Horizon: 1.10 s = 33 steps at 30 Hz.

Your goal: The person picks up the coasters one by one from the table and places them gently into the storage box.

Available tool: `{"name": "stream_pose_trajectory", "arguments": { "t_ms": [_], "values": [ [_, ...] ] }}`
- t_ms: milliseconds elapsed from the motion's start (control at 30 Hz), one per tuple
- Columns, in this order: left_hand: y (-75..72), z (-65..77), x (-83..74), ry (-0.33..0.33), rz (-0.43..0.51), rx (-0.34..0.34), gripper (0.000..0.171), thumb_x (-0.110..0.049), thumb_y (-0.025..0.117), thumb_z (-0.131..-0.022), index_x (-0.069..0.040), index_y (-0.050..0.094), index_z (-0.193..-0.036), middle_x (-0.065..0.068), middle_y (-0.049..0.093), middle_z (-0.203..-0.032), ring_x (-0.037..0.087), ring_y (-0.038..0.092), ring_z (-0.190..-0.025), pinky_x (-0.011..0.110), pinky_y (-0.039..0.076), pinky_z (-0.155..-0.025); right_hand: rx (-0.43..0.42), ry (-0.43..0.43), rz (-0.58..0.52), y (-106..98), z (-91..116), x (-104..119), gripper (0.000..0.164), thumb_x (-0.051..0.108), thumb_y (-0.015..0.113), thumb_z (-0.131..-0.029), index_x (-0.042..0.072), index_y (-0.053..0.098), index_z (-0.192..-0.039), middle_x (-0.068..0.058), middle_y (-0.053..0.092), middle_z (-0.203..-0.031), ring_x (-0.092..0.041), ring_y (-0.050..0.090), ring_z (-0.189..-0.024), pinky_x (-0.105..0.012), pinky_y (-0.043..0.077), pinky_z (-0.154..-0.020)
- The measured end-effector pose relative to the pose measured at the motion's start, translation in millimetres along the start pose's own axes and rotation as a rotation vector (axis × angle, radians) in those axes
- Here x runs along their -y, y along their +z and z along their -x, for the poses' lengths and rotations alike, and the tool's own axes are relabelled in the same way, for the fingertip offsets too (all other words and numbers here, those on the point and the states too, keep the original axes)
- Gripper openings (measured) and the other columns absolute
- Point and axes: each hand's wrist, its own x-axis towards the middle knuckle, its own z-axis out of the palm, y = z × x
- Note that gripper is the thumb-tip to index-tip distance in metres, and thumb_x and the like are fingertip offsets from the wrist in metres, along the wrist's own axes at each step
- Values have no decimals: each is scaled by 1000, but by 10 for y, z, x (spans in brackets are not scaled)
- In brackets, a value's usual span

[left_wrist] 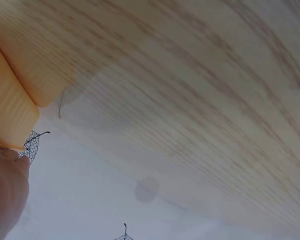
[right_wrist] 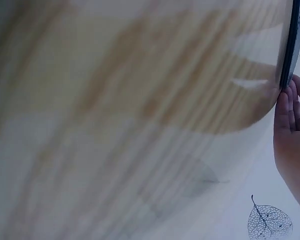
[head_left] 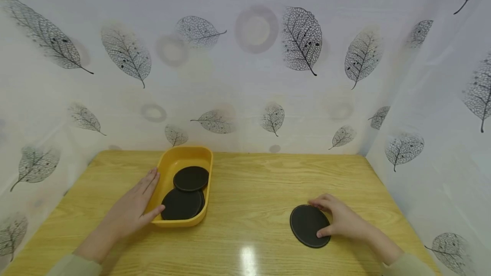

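On the left of the wooden table, my left hand [head_left: 128, 212] rests along the left rim of a yellow tray [head_left: 186, 223], its fingers straight and its thumb over the near-left corner. Two black discs show inside: an upper one [head_left: 192, 178] farther back and a lower one [head_left: 180, 205] nearer, with the edge of another just under it. At the right, my right hand [head_left: 343, 220] pinches a flat black disc [head_left: 307, 227] by its right edge, thumb on top. The right wrist view catches that disc edge-on, with the fingertips at its rim.
The light wooden tabletop [head_left: 249, 195] runs between tray and held disc. A white sheet [head_left: 253, 80] with leaf prints hangs behind the table and along its sides. The tray's far end is near the table's back edge.
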Motion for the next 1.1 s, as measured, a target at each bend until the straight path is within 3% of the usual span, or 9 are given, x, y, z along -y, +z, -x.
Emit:
{"name": "stream_pose_trajectory", "arguments": {
  "t_ms": [133, 467, 600, 700, 767, 967, 1100],
  "values": [
    [-8, 0, -5, -1, 3, 0, 88, -46, 66, -101, 10, 33, -161, 30, 31, -170, 42, 34, -159, 7, -13, -124, 33, 9, -10, -5, -17, 24, 80, 39, 97, -74, 2, 66, -138, -9, 64, -126, -30, 65, -118, -27, 58, -104],
    [-35, 30, -16, -10, 8, -1, 89, -47, 66, -102, 10, 33, -161, 31, 32, -169, 42, 34, -159, 6, -13, -123, 87, 78, -133, -31, -82, 41, 73, 20, 98, -74, -5, 59, -131, -15, 61, -127, -6, 57, -108, -20, 55, -91],
    [-43, 19, -17, -6, 12, -1, 88, -47, 66, -102, 10, 33, -161, 31, 32, -169, 44, 35, -158, 6, -12, -123, 55, 122, -207, -40, -90, -8, 53, 12, 91, -83, -6, 64, -124, -15, 67, -119, 2, 58, -98, -20, 57, -83],
    [-44, -2, -22, -7, 11, 11, 89, -47, 66, -102, 10, 33, -161, 32, 32, -169, 46, 36, -156, 6, -14, -122, 32, 162, -282, -65, -90, -55, 27, 7, 82, -91, -4, 70, -112, -14, 71, -107, 2, 61, -89, -20, 58, -76],
    [-47, -10, -26, -10, 11, 19, 89, -47, 66, -102, 10, 32, -161, 32, 32, -169, 47, 36, -156, 5, -15, -121, 25, 187, -334, -92, -89, -76, 19, 5, 78, -94, -4, 71, -109, -13, 72, -104, 0, 62, -87, -20, 59, -74],
    [-47, -11, -29, -9, 5, 20, 89, -47, 66, -102, 11, 32, -161, 31, 31, -170, 47, 36, -156, 5, -15, -122, -23, 256, -442, -225, -133, -44, 31, 6, 80, -93, -11, 70, -116, -18, 75, -110, 0, 69, -88, -20, 62, -77],
    [-43, -1, -22, -4, 4, 5, 89, -46, 66, -101, 10, 33, -161, 31, 32, -169, 45, 36, -156, 6, -14, -122, -35, 295, -454, -362, -227, 47, 33, 8, 80, -93, -13, 71, -118, -10, 77, -106, -1, 70, -87, -20, 62, -79]
  ]
}}
